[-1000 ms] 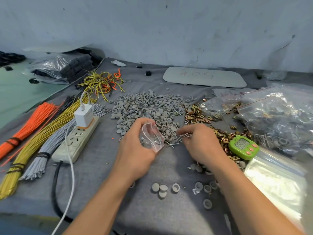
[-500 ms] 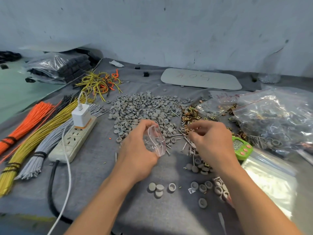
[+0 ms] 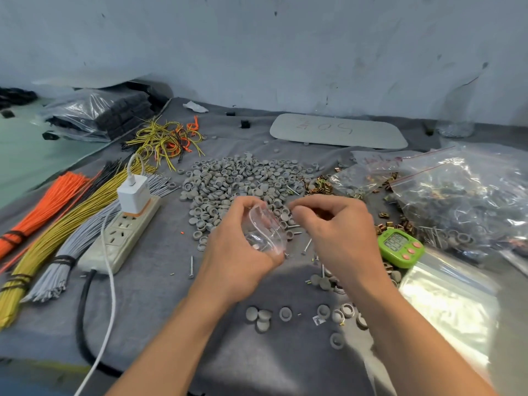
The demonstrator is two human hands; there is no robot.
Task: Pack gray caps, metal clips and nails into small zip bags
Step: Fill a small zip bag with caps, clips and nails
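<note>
Head view: the small zip bag (image 3: 264, 231) sits in your left hand (image 3: 234, 252), thumb and fingers curled round its sides and its mouth bowed open toward your right hand (image 3: 340, 232). A few small pieces lie in the bag's bottom, too blurred to name. Your right fingers are curled, with thumb and forefinger tips drawn together just beside the bag's mouth; whether they pinch anything cannot be told through the blur. Just beyond both sets of fingertips spreads the pile of gray caps (image 3: 237, 181), with metal clips (image 3: 320, 186) past your right knuckles. Loose nails (image 3: 191, 266) lie on the gray cloth (image 3: 160, 304) to the outside of your left hand, and scattered caps (image 3: 258, 317) lie back by your wrists. A green timer (image 3: 400, 247) sits just outside your right hand; a power strip (image 3: 123, 238) lies well out from your left.
</note>
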